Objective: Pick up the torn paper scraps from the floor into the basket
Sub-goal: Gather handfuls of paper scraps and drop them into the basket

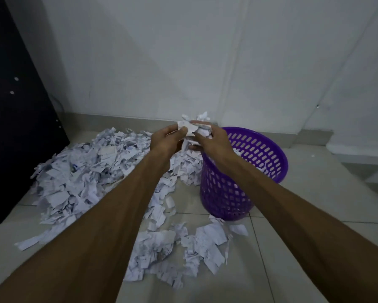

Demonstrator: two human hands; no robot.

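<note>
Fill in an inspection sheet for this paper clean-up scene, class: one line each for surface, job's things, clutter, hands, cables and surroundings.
Surface: pale tiled floor, grout lines visible.
Job's things: purple basket upright, a few scraps inside; large scrap pile to its left; smaller scrap heap in front of it.
Clutter: nothing seen beyond the scraps.
Hands: left hand and right hand together grip a held bunch of scraps by the basket's near rim.
Cables: thin line near the dark cabinet, unclear whether a cable.
Surroundings: white wall behind; cabinet at left.
</note>
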